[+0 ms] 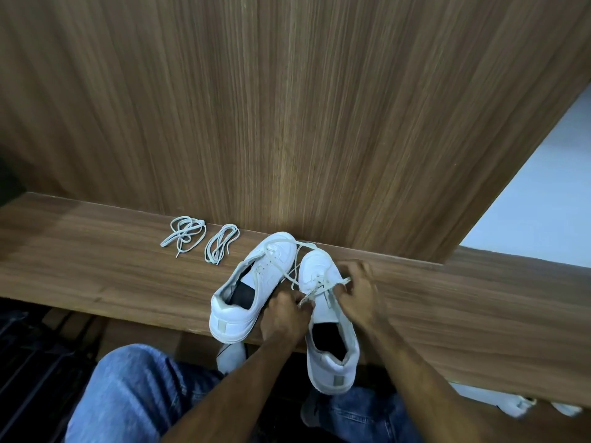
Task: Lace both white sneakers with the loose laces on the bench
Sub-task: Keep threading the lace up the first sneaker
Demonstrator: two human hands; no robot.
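Two white sneakers stand on the wooden bench [96, 270], toes toward the wall. The left sneaker [256, 282] has a lace running loosely over its toe. The right sneaker [326, 318] sticks out over the bench's front edge. My left hand [284, 314] pinches a lace end at this shoe's left eyelets. My right hand [358, 289] grips the other lace end on the shoe's right side. Two loose laces lie bundled at the back: one [185, 234] further left, one [221, 243] nearer the shoes.
A wood-panelled wall [287, 107] rises directly behind the bench. My knees in blue jeans [134, 394] are below the bench edge. A pale floor [543, 193] shows at the right. More white shoes [518, 407] sit under the bench at lower right.
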